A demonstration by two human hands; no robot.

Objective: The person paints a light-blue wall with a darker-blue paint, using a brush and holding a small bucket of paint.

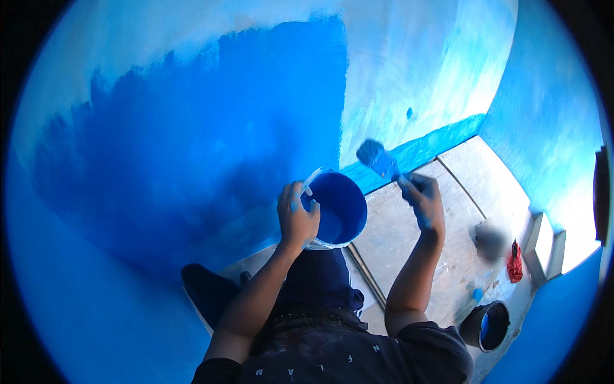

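My left hand [298, 216] grips the rim of a white plastic paint bucket [340, 206], its thumb inside the edge. Blue paint coats the bucket's inner wall, and the bucket is held above my knee. In my right hand [424, 199] is a paintbrush [381, 161], gripped by its handle. Its blue-covered bristles point up and left, apart from the bucket and in front of the wall's lower band. Blue smears mark both hands. Ahead, a large patch of deep blue paint [288, 105] covers the wall, with a straight right edge and ragged top.
Paler, streaky wall [403, 62] continues right of the patch. Grey floor panels [407, 240] show dark seams. On the right lie a dark bucket [494, 326] with blue inside, a crumpled red wrapper [514, 264] and a blurred whitish round thing [491, 240], near a doorway step [539, 245].
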